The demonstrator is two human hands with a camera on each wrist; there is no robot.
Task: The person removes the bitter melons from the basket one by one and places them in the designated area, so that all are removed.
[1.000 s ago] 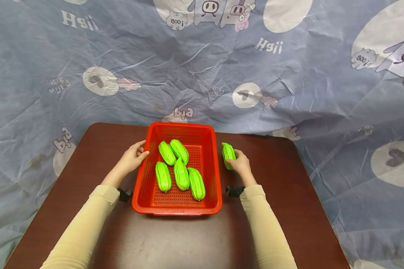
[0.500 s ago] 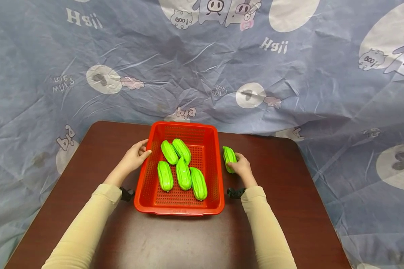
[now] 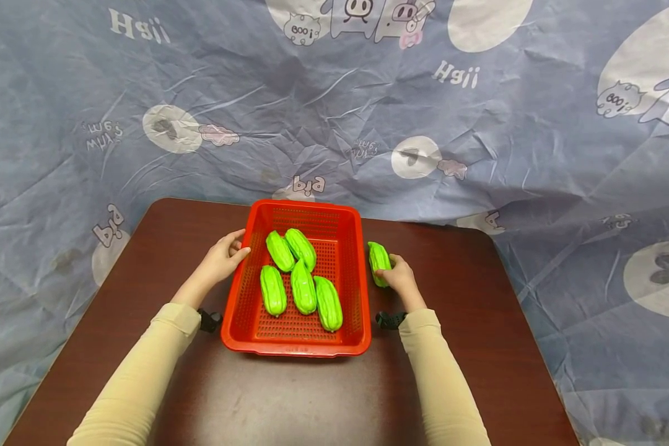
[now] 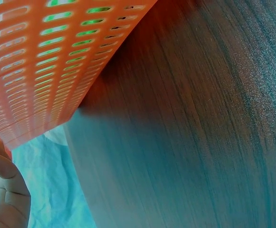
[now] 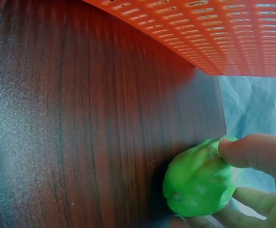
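In the head view my left hand [image 3: 223,255] grips the left rim of a red perforated plastic basket [image 3: 297,349], thumb over the rim and fingers outside. The left wrist view shows that hand's curled fingers [image 4: 4,166] at the basket's far corner. To the basket's right, my right hand [image 3: 402,277] holds a ridged bright green bitter melon [image 3: 378,260] close over the table. Its thumb [image 5: 252,151] presses the top side in the right wrist view, with other fingers partly hidden underneath. Inside the basket lie several similar bitter melons [image 3: 303,290].
The basket stands on a dark brown wooden table [image 3: 463,347], near its far edge. Behind the table hangs a crumpled blue-grey cloth [image 3: 312,111] printed with cartoon figures. Dark wrist straps [image 3: 389,319] sit beside both sleeves.
The bitter melon in my right hand has come slightly toward me beside the basket. My left hand stays at the basket rim. The head view has shifted a little.
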